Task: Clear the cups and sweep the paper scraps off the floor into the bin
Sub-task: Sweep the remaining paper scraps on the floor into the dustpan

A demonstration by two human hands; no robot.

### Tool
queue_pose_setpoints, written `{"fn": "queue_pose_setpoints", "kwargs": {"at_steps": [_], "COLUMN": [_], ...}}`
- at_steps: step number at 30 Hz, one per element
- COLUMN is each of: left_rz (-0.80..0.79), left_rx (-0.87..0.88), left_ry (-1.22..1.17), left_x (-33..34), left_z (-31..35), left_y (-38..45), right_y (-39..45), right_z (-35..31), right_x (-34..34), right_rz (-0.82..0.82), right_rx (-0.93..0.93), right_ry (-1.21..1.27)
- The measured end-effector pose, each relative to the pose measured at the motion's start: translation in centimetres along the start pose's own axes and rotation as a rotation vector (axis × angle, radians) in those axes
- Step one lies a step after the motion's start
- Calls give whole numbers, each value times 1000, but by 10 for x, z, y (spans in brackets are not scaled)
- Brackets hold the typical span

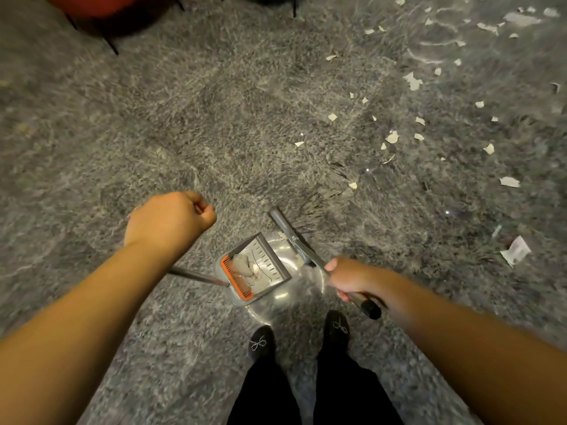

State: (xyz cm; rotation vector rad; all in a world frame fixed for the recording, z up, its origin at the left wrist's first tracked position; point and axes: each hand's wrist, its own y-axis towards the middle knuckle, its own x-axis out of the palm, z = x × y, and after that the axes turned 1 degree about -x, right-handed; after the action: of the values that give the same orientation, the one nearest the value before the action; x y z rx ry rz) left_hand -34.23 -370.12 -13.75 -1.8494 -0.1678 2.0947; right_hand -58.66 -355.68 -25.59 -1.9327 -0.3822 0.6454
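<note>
1. Though the dustpan handle (196,276) runs up toward the left hand (167,223), its top end is hidden behind the wrist, so contact w/ the hand can't be confirmed.
2. The broom (290,233) head is blurred; only the grey block and dark bristles fanned on the floor are made out. No bin or cups are seen.
3. At top left, a red seat (101,4) w/ thin black legs is cut off by the frame edge.
4. The floor (153,118) is speckled grey stone-like, glossy, w/ a light glare near the feet.
5. Paper scraps (392,137) are scattered across the upper right of the floor, well apart from the dustpan; a larger printed slip (517,250) lies at far right.
6. The dustpan (254,268), grey w/ an orange comb edge, sits on the floor just ahead of the black shoes (337,328); pale scraps are seen inside it.
7. Left hand: fingers are curled into a tight fist, thumb pressed against the index; what is gripped can't be told.
8. Right hand (346,279): fingers are wrapped round the broom's metal shaft, black end cap sticking out behind; broom head is just beside the dustpan mouth.
</note>
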Motion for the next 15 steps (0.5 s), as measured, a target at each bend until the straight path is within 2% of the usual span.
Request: {"fn": "queue_pose_setpoints", "kwargs": {"at_steps": [7, 15], "left_rz": [26, 33], "left_rx": [21, 22], "left_ry": [-17, -70], "left_x": [4, 3], "left_z": [-27, -54], "left_y": [9, -1], "right_y": [-8, -35], "right_z": [-26, -22], "right_x": [48, 90], "right_rz": [-39, -36], "right_rx": [-25, -42], "right_ry": [-7, 431]}}
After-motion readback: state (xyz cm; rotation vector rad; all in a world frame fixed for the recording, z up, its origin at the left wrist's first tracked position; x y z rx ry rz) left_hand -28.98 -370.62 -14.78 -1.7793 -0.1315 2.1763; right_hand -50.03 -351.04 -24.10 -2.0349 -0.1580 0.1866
